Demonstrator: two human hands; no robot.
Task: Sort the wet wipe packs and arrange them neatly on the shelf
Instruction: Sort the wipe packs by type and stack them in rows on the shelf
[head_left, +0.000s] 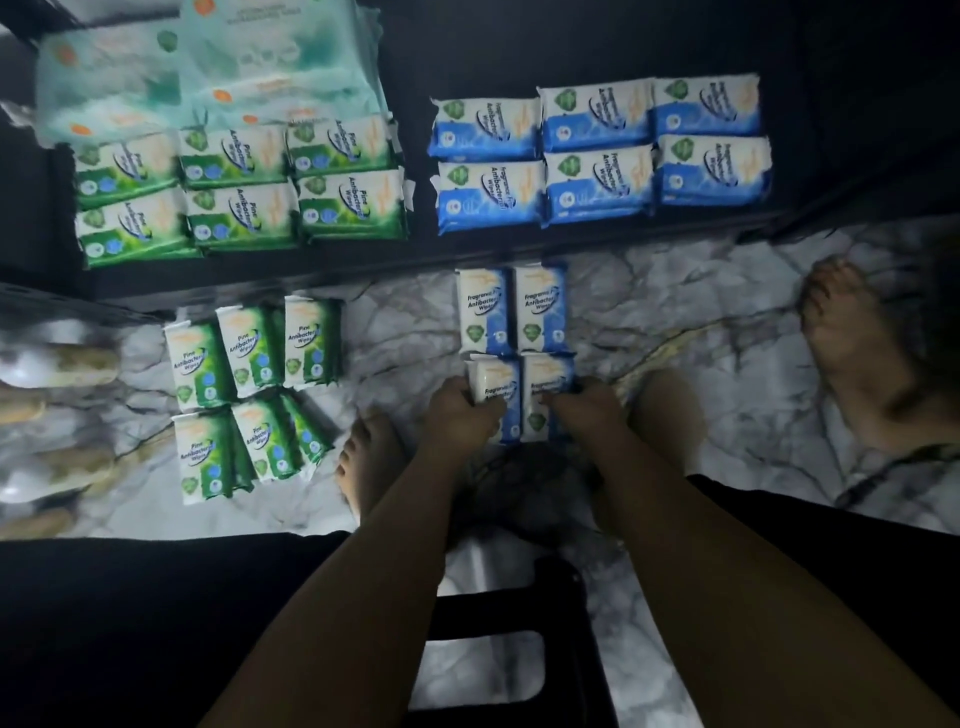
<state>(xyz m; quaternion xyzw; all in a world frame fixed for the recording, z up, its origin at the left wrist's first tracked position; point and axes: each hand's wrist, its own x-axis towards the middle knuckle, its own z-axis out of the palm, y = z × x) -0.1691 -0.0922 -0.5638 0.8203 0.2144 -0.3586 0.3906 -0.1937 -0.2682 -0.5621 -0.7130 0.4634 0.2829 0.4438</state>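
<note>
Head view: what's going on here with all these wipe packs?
A person bends over the floor in front of a dark shelf. The left hand and right hand each grip one of the blue floor packs. The green floor packs wait to their left. On the shelf, green shelf packs and blue shelf packs lie in separate blocks.

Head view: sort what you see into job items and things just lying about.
Job: held blue packs; other blue floor packs; green floor packs; shelved packs; shelf.
Lying about: black stool; bare foot; marble floor.
</note>
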